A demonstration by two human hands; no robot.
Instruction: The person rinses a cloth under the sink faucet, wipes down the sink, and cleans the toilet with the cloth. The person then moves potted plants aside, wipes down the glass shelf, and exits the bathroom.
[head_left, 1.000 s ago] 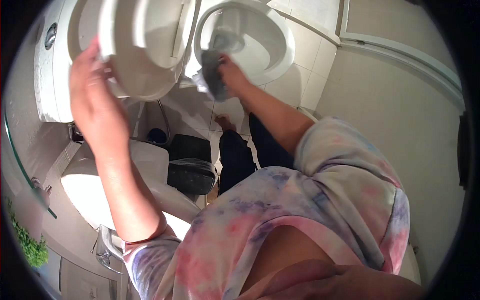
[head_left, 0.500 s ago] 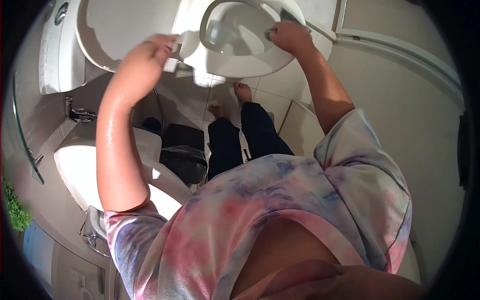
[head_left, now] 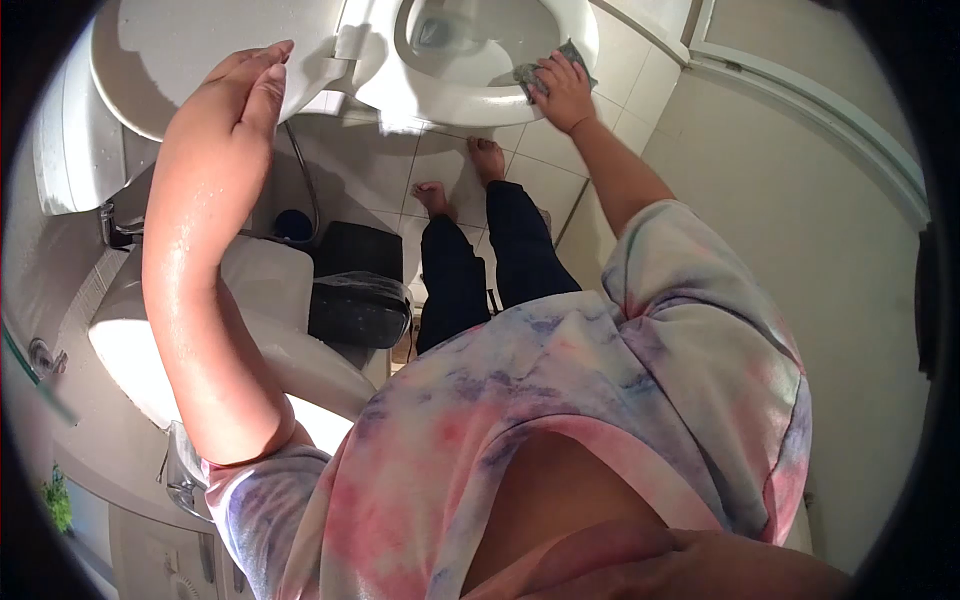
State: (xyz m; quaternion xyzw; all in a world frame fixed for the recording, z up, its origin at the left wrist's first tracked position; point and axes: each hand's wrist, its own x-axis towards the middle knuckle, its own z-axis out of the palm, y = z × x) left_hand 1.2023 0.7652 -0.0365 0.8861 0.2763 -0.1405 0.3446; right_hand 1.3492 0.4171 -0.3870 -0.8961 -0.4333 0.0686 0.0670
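My right hand (head_left: 563, 95) presses a grey-green scouring pad (head_left: 572, 52) against the front of the white toilet seat rim (head_left: 470, 105). The pad sticks out past the fingers on both sides. Inside the bowl (head_left: 480, 40), water shows at the bottom. Over the raised toilet lid (head_left: 150, 50), my left hand (head_left: 250, 85) is held with its fingers stretched out together, and nothing shows in it. The left forearm looks wet.
A white cistern (head_left: 80, 160) stands at the far left. Nearer are a white sink (head_left: 120, 330), a black bin (head_left: 355, 270) with a plastic liner and a thin hose (head_left: 305, 165). Bare feet (head_left: 486, 158) stand on the tiled floor (head_left: 390, 170). A pale wall or panel (head_left: 780, 230) lies to the right.
My right hand has slid the scouring pad along the seat toward me, showing more of the pad. My left hand has moved left, away from the seat hinge. The view has shifted slightly.
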